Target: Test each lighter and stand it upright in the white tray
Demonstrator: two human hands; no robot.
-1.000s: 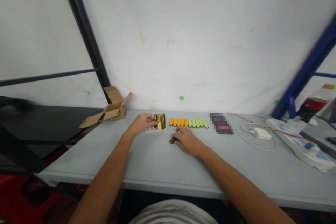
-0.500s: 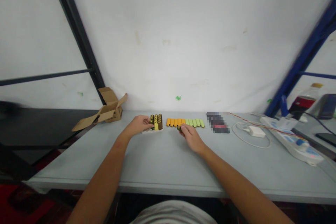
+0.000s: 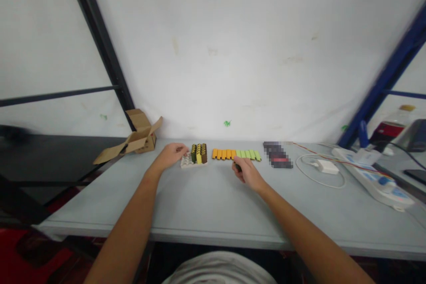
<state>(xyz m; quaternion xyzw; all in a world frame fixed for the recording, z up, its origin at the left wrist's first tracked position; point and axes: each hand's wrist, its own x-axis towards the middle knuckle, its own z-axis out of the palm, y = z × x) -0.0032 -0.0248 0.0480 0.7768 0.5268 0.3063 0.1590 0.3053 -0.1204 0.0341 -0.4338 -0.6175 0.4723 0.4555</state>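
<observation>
A small white tray (image 3: 195, 165) with round hollows stands mid-table. Dark green, yellow and brown cylindrical cells (image 3: 199, 153) stand in rows on its right part, while hollows show at its left. My left hand (image 3: 171, 155) is at the tray's left edge with fingers curled; whether it grips anything is hidden. My right hand (image 3: 248, 173) is closed around a small dark piece (image 3: 237, 167), mostly covered by the fingers. Just behind it lies a row of orange cylinders (image 3: 224, 154) and light green cylinders (image 3: 249, 155), side by side.
An opened cardboard box (image 3: 143, 135) stands at the back left. On the right are a blurred-out dark item (image 3: 278, 155), a white adapter (image 3: 326, 167) with a looped cable, a power strip (image 3: 372, 182) and a bottle (image 3: 391, 128). A wall closes off the back.
My left hand has drawn left off the tray, uncovering its hollows. My right hand has shifted slightly right and toward me, its fingers still closed on the dark piece.
</observation>
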